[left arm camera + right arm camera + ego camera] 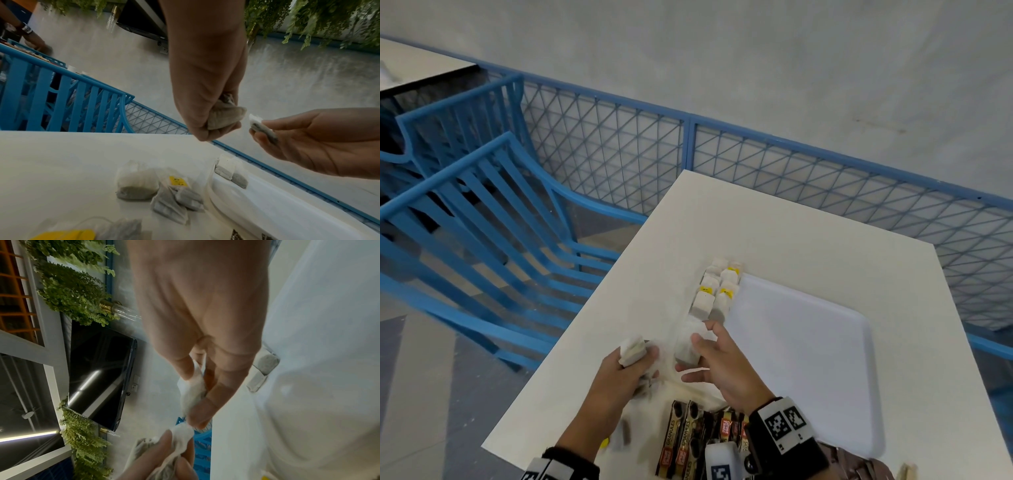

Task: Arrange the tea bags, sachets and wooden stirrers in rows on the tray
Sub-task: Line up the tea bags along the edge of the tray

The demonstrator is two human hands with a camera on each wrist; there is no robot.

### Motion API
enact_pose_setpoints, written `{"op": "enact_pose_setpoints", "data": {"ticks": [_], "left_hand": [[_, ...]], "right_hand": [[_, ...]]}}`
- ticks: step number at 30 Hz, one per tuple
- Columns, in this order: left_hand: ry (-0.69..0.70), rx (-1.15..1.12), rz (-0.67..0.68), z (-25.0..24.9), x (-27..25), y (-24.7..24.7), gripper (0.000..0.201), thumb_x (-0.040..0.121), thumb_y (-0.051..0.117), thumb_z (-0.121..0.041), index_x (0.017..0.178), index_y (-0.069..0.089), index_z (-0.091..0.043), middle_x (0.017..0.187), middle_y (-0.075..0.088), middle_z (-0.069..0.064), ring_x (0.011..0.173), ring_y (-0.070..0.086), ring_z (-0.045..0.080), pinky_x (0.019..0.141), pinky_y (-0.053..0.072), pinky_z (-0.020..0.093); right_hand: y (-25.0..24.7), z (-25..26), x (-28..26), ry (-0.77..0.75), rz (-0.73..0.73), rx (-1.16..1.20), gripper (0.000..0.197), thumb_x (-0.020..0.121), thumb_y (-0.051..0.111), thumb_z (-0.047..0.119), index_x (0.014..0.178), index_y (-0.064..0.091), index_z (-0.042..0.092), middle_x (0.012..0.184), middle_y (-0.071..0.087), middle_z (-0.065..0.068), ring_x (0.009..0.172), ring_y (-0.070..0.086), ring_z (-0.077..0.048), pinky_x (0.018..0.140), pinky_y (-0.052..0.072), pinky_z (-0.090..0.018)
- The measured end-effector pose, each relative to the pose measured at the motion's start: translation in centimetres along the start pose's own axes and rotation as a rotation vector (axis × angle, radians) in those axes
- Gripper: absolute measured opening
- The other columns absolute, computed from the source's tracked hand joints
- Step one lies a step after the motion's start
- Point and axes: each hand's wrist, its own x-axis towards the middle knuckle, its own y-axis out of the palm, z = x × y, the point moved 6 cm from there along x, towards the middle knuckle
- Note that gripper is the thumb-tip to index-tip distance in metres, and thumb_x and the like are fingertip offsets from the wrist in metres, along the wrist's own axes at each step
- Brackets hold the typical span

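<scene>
Left hand grips bunched tea bags; right hand pinches one bag above table, beside tray. Risk: strings tangle, bunch spills, row knocked.

Looks like café/lounge: blue slatted chairs, white tables, wall TV, hanging ferns.

"GRANULES" on the dark sachets, other print seemingly too blurred
</scene>
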Motion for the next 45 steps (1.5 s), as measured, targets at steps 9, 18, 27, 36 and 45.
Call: {"op": "enact_pose_setpoints", "data": {"ticks": [9,18,27,36,45], "left_hand": [[-0.006,0.029,-0.021,0.1,-0.2,-0.2,0.026,0.069,0.078,-0.023,0.087,0.067,-0.009,0.061,0.061,0.001,0.058,0.054,0.014,0.057,0.045,0.03],[-0.024,-0.042,-0.088,0.6,-0.3,-1.4,0.008,0.087,0.062,-0.006,0.09,0.061,0.001,0.048,0.051,-0.004,0.035,0.045,0.005,0.038,0.038,0.015],[-0.029,-0.046,-0.092,1.1,-0.4,-2.1,0.017,0.091,0.057,-0.013,0.076,0.054,-0.005,0.056,0.044,0.0,0.04,0.04,0.003,0.04,0.036,0.014],[-0.058,-0.009,-0.077,1.6,-0.3,-2.4,0.02,0.091,0.059,-0.021,0.078,0.053,-0.007,0.064,0.043,0.006,0.047,0.037,0.006,0.044,0.036,0.015],[-0.033,-0.043,-0.026,0.9,-0.5,-1.2,0.019,0.093,0.053,-0.017,0.081,0.054,-0.003,0.052,0.05,-0.002,0.04,0.039,0.004,0.041,0.036,0.013]], "right_hand": [[1.1,-1.5,-0.3,0.031,0.183,-0.152,0.027,0.087,0.055,-0.004,0.107,0.06,0.014,0.099,0.067,-0.003,0.09,0.068,-0.009,0.08,0.052,-0.018],[-4.0,-3.1,3.8,0.005,-0.311,-0.155,0.023,0.076,0.067,-0.006,0.082,0.056,0.013,0.084,0.067,-0.008,0.076,0.059,-0.018,0.066,0.049,-0.024],[-6.5,-3.2,7.5,-0.048,-0.54,-0.307,0.036,0.077,0.067,0.003,0.106,0.047,0.011,0.092,0.065,-0.006,0.084,0.061,-0.022,0.067,0.046,-0.022],[-6.5,-3.0,8.6,-0.05,-0.576,-0.395,0.042,0.077,0.068,0.003,0.103,0.037,0.015,0.084,0.064,-0.007,0.081,0.059,-0.022,0.064,0.041,-0.022],[-4.4,-1.8,6.2,-0.154,-0.517,-0.427,0.023,0.085,0.065,0.022,0.097,0.045,0.015,0.078,0.06,0.0,0.075,0.058,-0.017,0.064,0.04,-0.02]]}}
